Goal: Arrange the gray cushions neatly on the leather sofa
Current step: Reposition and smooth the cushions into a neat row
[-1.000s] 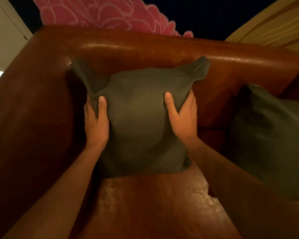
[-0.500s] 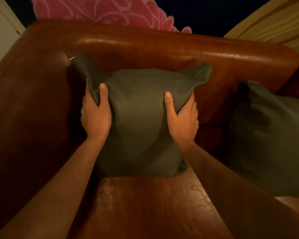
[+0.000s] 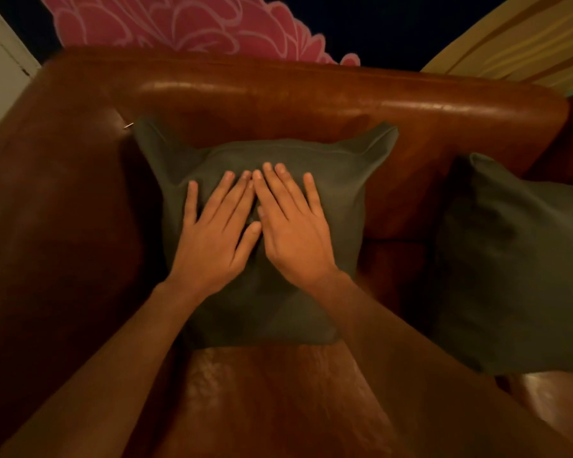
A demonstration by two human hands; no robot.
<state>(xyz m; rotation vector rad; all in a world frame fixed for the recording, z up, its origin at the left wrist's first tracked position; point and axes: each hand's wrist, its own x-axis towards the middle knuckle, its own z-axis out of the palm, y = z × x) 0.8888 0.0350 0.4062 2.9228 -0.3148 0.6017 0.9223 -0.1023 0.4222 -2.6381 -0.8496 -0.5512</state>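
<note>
A gray cushion [image 3: 338, 193] stands upright in the left corner of the brown leather sofa [image 3: 311, 104], leaning on the backrest beside the left armrest. My left hand [image 3: 215, 233] and my right hand [image 3: 291, 226] lie flat side by side on the middle of its front, fingers spread and pointing up, gripping nothing. A second gray cushion [image 3: 516, 269] leans against the backrest to the right, a gap of leather between the two.
The sofa's wide left armrest [image 3: 53, 226] rises close beside the first cushion. Bare seat leather [image 3: 278, 398] lies in front of it. Behind the backrest are a pink flower mural [image 3: 186, 24] and yellowish curtain [image 3: 516, 38].
Both hands let go of the cushion's sides and moved inward to lie flat on the middle of its front. The cushion stays in the corner.
</note>
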